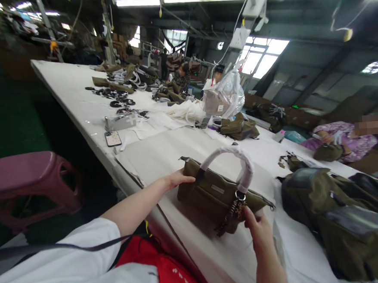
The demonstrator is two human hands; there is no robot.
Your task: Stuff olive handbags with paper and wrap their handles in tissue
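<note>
An olive handbag (195, 192) stands upright on a pale tabletop (157, 154), between a person's 2 bare hands. Its arched handle (246, 167) is wrapped in a whitish covering, and a dark, beaded-looking charm (230, 214) hangs down its front from a metal ring, beside a small label (217, 189).

The left hand (178, 179) is at the handbag's left end, its grip clamped on that end. The right hand (254, 223) is at the handbag's lower right, thumb by the charm; I cannot tell whether that grip is closed on anything.

Right of the handbag lies a heap of olive bags (356, 224); past the heap, a person in a floral top (340, 133) handles a small olive item (328, 152). Beyond the handbag are more olive bags (238, 128) and, to the left, a phone (113, 139). A pink stool (19, 170) stands left of the handbag, off the tabletop.
</note>
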